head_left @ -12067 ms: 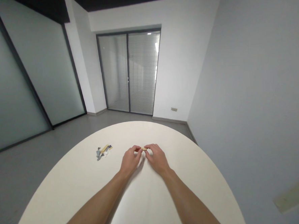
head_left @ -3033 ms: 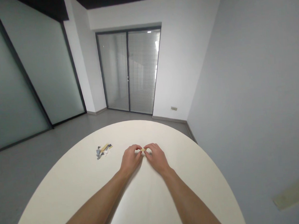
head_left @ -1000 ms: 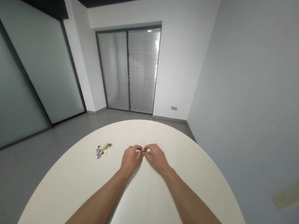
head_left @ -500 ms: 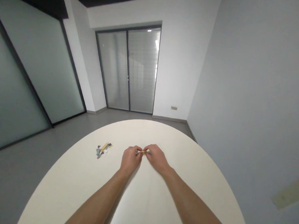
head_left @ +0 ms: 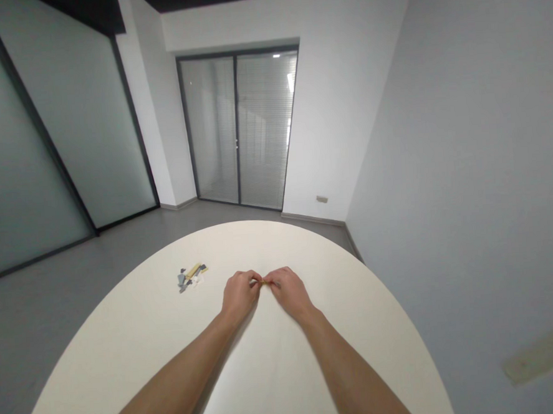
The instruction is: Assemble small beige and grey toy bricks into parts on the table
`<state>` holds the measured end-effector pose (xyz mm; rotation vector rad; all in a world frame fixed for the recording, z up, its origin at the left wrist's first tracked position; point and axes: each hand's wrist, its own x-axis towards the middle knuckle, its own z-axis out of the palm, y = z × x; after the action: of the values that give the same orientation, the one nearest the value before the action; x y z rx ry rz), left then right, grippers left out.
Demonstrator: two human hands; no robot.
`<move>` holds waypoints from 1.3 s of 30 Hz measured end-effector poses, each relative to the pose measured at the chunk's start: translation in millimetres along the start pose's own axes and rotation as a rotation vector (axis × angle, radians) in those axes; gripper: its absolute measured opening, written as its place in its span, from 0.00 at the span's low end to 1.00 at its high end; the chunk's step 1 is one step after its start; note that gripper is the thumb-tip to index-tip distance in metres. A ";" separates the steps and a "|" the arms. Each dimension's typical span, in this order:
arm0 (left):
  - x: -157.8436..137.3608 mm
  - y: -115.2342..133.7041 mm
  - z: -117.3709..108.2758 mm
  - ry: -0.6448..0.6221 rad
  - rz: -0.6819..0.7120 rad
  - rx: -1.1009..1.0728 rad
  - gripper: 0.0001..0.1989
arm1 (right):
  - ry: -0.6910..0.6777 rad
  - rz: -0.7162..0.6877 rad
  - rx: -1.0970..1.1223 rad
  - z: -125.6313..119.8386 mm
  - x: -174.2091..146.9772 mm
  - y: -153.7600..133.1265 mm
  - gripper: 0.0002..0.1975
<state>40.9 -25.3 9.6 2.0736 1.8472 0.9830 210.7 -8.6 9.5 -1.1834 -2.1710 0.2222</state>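
Note:
My left hand (head_left: 240,292) and my right hand (head_left: 287,287) meet over the middle of the round table. Both are closed in a pinch, fingertips almost touching. Between them shows a small yellowish piece (head_left: 265,282), mostly hidden by the fingers, with greyish bits at either side. It looks like a toy building piece, but its exact shape is too small to make out. To the left of my hands lies a loose pile of small building pieces (head_left: 193,272), yellow, grey, dark and white.
The round cream table (head_left: 358,314) fills the foreground. Behind it stand a glass door with blinds (head_left: 262,133) and a white wall. Frosted glass panels (head_left: 74,113) are at the left, a plain wall (head_left: 479,157) at the right.
My hands have shifted very slightly, with the right fingertips a little nearer the left ones. The pile of pieces has not moved.

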 end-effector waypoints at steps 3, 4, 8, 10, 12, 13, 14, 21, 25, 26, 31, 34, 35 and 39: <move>-0.7 2.1 -2.6 0.001 0.003 0.038 0.08 | 0.004 0.007 -0.009 0.5 -0.2 -1.1 0.12; -0.8 2.6 -3.3 0.002 0.012 0.055 0.08 | 0.011 0.011 -0.009 0.7 -0.3 -1.5 0.12; -1.0 3.5 -4.9 0.005 0.075 0.113 0.08 | 0.039 0.037 -0.007 0.9 -0.5 -3.4 0.09; -1.1 3.9 -5.1 0.009 0.106 0.126 0.07 | 0.039 0.046 -0.012 0.2 -0.3 -4.5 0.09; -1.5 4.3 -5.1 0.012 0.114 0.131 0.07 | 0.024 0.054 -0.020 -0.5 -0.1 -5.5 0.10; -1.7 4.5 -5.1 0.014 0.109 0.133 0.08 | 0.015 0.061 -0.022 -0.8 0.1 -5.8 0.10; -2.0 4.7 -5.1 0.015 0.101 0.135 0.08 | 0.007 0.068 -0.023 -1.0 0.2 -6.0 0.10; -2.4 5.0 -5.5 0.005 0.092 0.113 0.08 | -0.007 0.086 0.006 -0.1 -0.2 -3.9 0.08; -2.0 6.1 -5.8 -0.015 0.059 0.101 0.08 | -0.011 0.086 0.014 -0.9 -0.5 -4.1 0.07; -2.1 6.5 -5.9 -0.017 0.051 0.098 0.08 | -0.013 0.087 0.013 -1.3 -0.6 -4.4 0.08; -2.6 7.1 -5.7 -0.009 0.056 0.055 0.07 | -0.021 0.094 -0.003 -2.4 -0.6 -4.5 0.08; -2.7 6.1 -5.2 0.006 0.056 0.032 0.08 | -0.020 0.092 -0.011 -2.0 -0.8 -3.6 0.09; -2.6 5.7 -5.1 0.008 0.056 0.026 0.08 | -0.020 0.092 -0.015 -1.8 -0.9 -3.3 0.09; -2.2 5.3 -5.9 0.003 0.057 0.005 0.09 | -0.018 0.096 -0.021 -2.0 -1.2 -3.1 0.09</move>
<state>41.7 -30.1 16.3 2.1405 1.8033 0.9965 210.3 -11.7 11.9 -1.3034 -2.1388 0.2521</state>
